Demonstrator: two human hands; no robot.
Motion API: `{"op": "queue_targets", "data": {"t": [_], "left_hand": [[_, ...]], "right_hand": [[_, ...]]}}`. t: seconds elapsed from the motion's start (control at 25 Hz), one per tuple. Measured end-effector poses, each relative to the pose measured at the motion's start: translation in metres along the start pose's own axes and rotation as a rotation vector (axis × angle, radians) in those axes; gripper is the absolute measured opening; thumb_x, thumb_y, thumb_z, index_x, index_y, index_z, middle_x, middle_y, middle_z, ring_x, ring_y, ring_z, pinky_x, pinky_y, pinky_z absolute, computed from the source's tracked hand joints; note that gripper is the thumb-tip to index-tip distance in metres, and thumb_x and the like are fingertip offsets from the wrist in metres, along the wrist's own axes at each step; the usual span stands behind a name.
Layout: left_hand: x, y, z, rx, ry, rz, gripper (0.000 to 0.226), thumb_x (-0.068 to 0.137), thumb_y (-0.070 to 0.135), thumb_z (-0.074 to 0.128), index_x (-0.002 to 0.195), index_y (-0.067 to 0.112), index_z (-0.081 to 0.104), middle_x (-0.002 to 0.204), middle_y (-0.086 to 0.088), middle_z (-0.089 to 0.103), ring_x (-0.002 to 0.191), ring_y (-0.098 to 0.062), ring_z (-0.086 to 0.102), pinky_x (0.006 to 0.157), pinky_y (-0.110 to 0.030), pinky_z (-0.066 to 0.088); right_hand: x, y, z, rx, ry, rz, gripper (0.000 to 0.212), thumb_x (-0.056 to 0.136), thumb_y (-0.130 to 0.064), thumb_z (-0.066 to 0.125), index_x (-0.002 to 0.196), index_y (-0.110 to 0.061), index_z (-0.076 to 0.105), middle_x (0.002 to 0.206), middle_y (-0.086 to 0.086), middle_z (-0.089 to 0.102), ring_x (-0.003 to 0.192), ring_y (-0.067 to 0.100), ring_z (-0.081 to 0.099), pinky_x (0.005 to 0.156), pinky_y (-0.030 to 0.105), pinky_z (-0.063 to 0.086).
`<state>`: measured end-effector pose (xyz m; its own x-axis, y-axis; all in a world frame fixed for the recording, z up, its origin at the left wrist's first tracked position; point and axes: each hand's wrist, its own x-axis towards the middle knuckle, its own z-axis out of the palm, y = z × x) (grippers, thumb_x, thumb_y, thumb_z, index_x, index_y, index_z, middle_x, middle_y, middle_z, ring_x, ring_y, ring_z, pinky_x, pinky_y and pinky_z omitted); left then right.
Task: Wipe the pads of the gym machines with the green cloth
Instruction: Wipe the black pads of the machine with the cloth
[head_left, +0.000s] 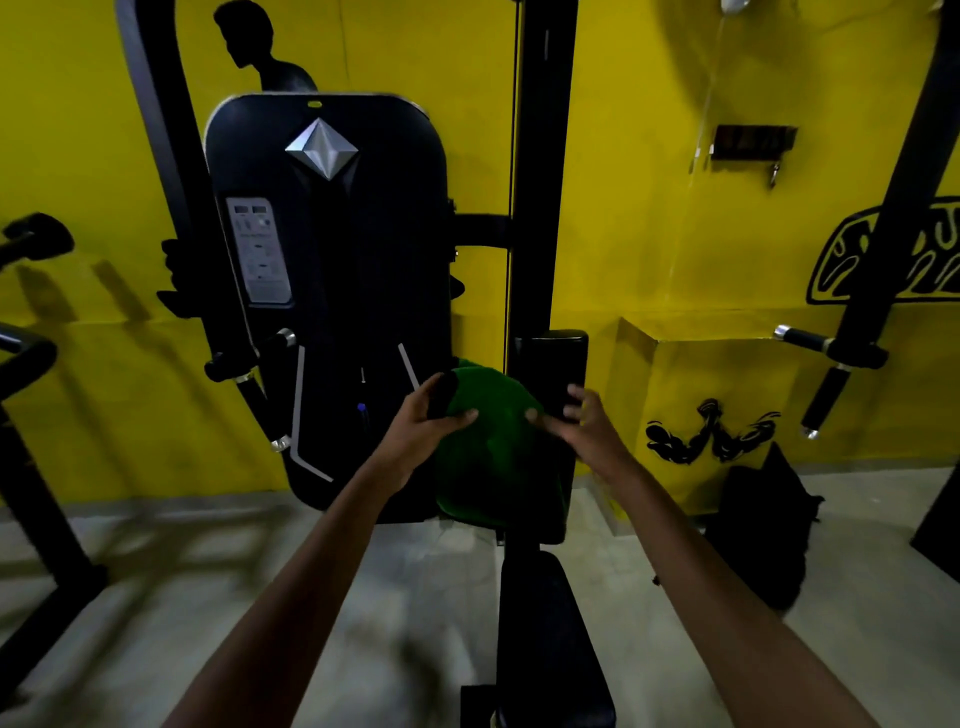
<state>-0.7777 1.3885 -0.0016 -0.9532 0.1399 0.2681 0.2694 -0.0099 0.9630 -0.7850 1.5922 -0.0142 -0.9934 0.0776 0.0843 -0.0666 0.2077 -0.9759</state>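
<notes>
The person stood before a black gym machine (332, 291) set against the yellow wall (649, 208); both arms reached forward to the green cloth (491, 441), which hung bunched in front of the upright black pad (553, 364) on the machine's post; the left hand (431, 421) gripped the cloth's left edge, fingers curled, with something dark and small tucked under them that I could not identify; the right hand (584, 421) touched the cloth's right side with fingers loosely spread, blurred, so whether it pinched the fabric I could not tell. It looked to me like the cloth was being arranged before a wipe; the next move would call for pressing it flat against the pad. A grey instruction label (258, 249) sat on the machine's shroud, its print too small to read; a silver diamond emblem (322, 147) above it bore no letters.
</notes>
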Motion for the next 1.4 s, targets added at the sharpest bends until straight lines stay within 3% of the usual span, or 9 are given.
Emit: {"op": "queue_targets", "data": {"t": [0.08,0.16,0.44,0.6,0.72,0.92,1.0,1.24,1.4], "left_hand": [[-0.001,-0.004,-0.002,-0.115,0.004,-0.056,0.040,0.087,-0.001,0.059,0.125,0.012,0.053,0.110,-0.005,0.065,0.101,-0.019,0.064,0.082,-0.029,0.055],[-0.002,-0.015,-0.001,-0.139,0.060,-0.132,0.040,0.087,0.000,0.060,0.124,0.013,0.054,0.108,-0.007,0.066,0.099,-0.021,0.064,0.082,-0.032,0.053],[0.018,-0.075,0.029,-0.025,0.233,-0.306,0.032,0.092,0.008,0.058,0.123,0.010,0.054,0.115,-0.014,0.064,0.100,-0.028,0.064,0.093,-0.047,0.051],[0.041,-0.098,0.057,-0.095,0.139,-0.280,0.031,0.096,0.018,0.053,0.127,0.016,0.050,0.116,-0.014,0.062,0.102,-0.027,0.064,0.087,-0.042,0.055],[0.067,-0.109,0.057,-0.324,0.139,-0.275,0.031,0.099,0.018,0.047,0.129,0.015,0.049,0.117,-0.014,0.062,0.108,-0.027,0.062,0.084,-0.034,0.054],[0.115,-0.108,0.063,-0.437,0.040,-0.329,0.030,0.101,0.017,0.041,0.129,0.011,0.051,0.120,-0.018,0.062,0.110,-0.029,0.061,0.091,-0.037,0.051],[0.134,-0.104,0.063,-0.418,-0.034,-0.334,0.028,0.101,0.017,0.041,0.125,0.012,0.054,0.115,-0.014,0.064,0.102,-0.024,0.064,0.084,-0.032,0.054],[0.178,-0.109,0.069,-0.389,-0.151,-0.292,0.027,0.100,0.014,0.042,0.121,0.008,0.057,0.110,-0.012,0.067,0.096,-0.019,0.067,0.082,-0.028,0.055],[0.213,-0.104,0.074,0.111,-0.026,0.074,0.027,0.096,0.027,0.054,0.109,0.005,0.063,0.103,-0.009,0.069,0.092,-0.021,0.067,0.080,-0.033,0.054]], "right_hand": [[-0.009,0.026,-0.007,0.235,-0.263,0.249,0.068,0.073,-0.038,0.073,0.131,-0.011,0.051,0.126,0.009,0.061,0.113,0.026,0.059,0.090,0.042,0.051],[-0.013,0.043,-0.005,0.385,-0.325,0.311,0.053,0.071,-0.023,0.075,0.118,-0.004,0.062,0.116,0.014,0.067,0.106,0.028,0.065,0.083,0.039,0.056],[0.011,0.036,0.024,-0.224,0.198,0.151,0.056,0.076,-0.013,0.075,0.123,-0.003,0.046,0.117,0.012,0.056,0.110,0.032,0.055,0.075,0.028,0.041],[0.023,0.036,0.043,-0.259,0.091,0.019,0.042,0.085,-0.018,0.063,0.124,-0.009,0.049,0.104,0.004,0.057,0.090,0.017,0.060,0.060,0.015,0.041],[0.047,0.043,0.038,-0.436,-0.084,-0.090,0.060,0.085,-0.022,0.064,0.140,-0.011,0.042,0.127,0.005,0.053,0.116,0.016,0.054,0.081,0.010,0.039],[0.099,0.065,0.021,-0.796,-0.169,-0.212,0.104,0.059,-0.057,0.046,0.151,-0.027,0.011,0.155,0.005,0.007,0.139,0.031,0.024,0.106,0.044,0.037],[0.111,0.069,0.024,-0.750,-0.116,-0.192,0.103,0.061,-0.046,0.048,0.151,-0.026,0.001,0.158,0.006,-0.004,0.141,0.032,0.022,0.104,0.045,0.039],[0.145,0.072,0.019,-0.804,0.185,-0.262,0.095,0.072,-0.017,0.068,0.151,-0.028,0.015,0.154,0.008,0.018,0.130,0.033,0.037,0.095,0.037,0.044],[0.183,0.047,-0.015,-0.987,0.428,-0.480,0.085,0.072,-0.025,0.074,0.146,-0.028,0.033,0.142,0.013,0.042,0.107,0.035,0.054,0.077,0.040,0.051]]}}
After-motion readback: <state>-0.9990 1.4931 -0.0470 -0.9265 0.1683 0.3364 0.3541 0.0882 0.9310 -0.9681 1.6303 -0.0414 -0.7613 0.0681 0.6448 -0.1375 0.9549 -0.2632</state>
